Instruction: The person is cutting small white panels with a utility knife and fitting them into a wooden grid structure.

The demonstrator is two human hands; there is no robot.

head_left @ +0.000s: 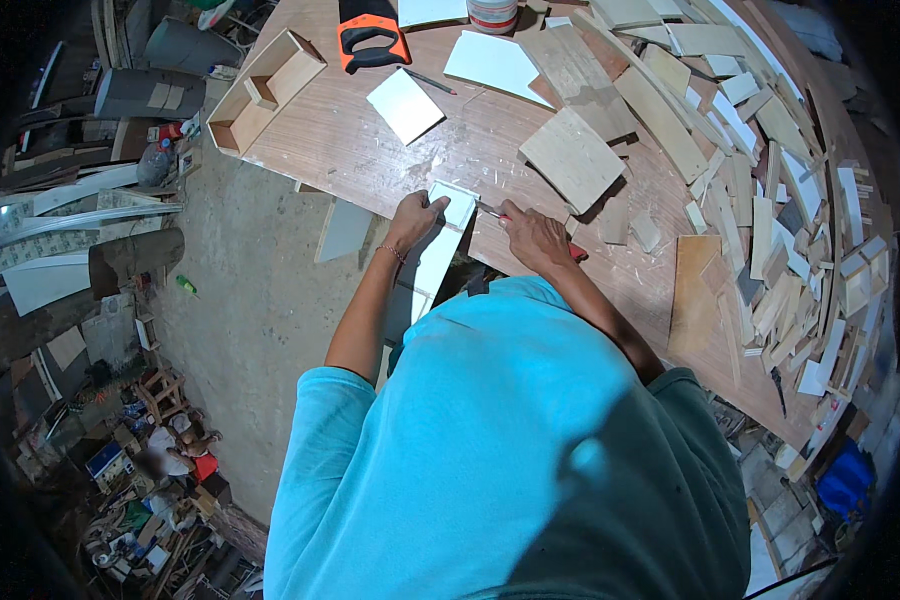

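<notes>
My left hand (pixel 417 222) is closed on the left edge of a long, narrow white panel piece (pixel 435 262). Its far end, with what looks like a raised rim, rests at the table's near edge, and the near end runs down in front of my body. My right hand (pixel 538 240) is wrapped round a red-handled tool (pixel 577 252). A thin metal blade sticks out from that hand toward the left and meets the panel's far right corner; the exact kind of tool is not clear.
Across the wooden table (pixel 600 290) lie a handsaw (pixel 370 50) with an orange and black handle, a white square board (pixel 406 106), a pencil (pixel 432 82) and an open wooden box (pixel 268 95). Offcuts (pixel 770 200) pile up at right. A person (pixel 170 450) sits at lower left.
</notes>
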